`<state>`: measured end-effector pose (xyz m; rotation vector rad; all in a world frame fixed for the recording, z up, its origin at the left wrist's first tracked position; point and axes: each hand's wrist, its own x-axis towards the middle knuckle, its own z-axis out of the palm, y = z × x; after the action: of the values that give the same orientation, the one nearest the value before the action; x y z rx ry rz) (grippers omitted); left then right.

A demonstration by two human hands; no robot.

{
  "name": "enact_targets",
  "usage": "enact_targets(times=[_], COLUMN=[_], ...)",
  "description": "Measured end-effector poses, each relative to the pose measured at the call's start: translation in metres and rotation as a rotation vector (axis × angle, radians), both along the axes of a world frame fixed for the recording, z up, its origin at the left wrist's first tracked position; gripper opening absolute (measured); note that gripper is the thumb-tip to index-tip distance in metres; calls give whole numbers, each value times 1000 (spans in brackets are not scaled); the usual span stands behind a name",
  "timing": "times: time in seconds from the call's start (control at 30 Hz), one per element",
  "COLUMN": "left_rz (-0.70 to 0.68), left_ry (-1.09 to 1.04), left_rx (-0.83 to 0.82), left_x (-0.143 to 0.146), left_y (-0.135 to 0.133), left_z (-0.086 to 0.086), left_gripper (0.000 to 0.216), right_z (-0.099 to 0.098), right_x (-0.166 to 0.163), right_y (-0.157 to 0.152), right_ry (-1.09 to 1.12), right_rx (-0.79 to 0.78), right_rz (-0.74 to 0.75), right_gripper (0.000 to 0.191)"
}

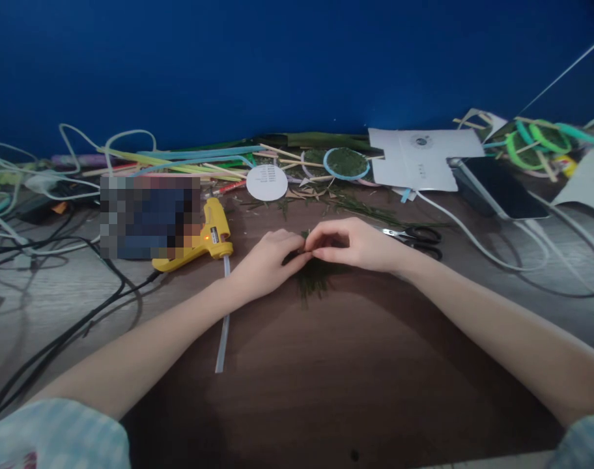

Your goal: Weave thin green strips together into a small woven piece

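Note:
My left hand [266, 262] and my right hand [346, 242] meet over the brown table, thumbs and fingertips pinched together. Dark green, needle-like plant sprigs [314, 285] stick out below the fingertips, and a bit of green shows above them. Both hands appear closed on this bunch; the exact grip is hidden by the fingers. Beside my left forearm lies a yellow glue gun [217, 228], its clear glue stick [223, 345] running under that arm. Black-handled scissors [419, 236] rest just behind my right wrist, their blades partly covered.
At the back are thin sticks, pipe cleaners, a blue-rimmed green disc [346, 163], a round white label [266, 182] and a white card [414, 166]. A phone [505, 189] with white cables lies right. Black cables [82, 322] cross the left side. A pixelated patch hides something.

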<state>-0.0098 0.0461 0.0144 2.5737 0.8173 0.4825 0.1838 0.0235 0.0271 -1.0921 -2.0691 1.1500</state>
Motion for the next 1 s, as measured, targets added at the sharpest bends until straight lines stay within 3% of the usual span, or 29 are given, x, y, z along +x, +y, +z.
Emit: enact_targets(times=[0.1, 0.23, 0.57, 1.0], left_rz=[8, 12, 3, 4], left_ry=[4, -2, -7, -9], left_rx=[-9, -34, -48, -48], left_x=[1, 1, 1, 1], left_y=[-1, -2, -1, -1], left_z=[1, 2, 1, 0], left_gripper=[17, 15, 15, 16], right_z=[-2, -10, -19, -22], right_x=[2, 4, -5, -4], right_y=[3, 8, 2, 3], right_ry=[-31, -211, -437, -392], right_rx=[53, 282, 337, 331], right_rz=[-118, -314, -335, -355], right_gripper=[13, 5, 17, 15])
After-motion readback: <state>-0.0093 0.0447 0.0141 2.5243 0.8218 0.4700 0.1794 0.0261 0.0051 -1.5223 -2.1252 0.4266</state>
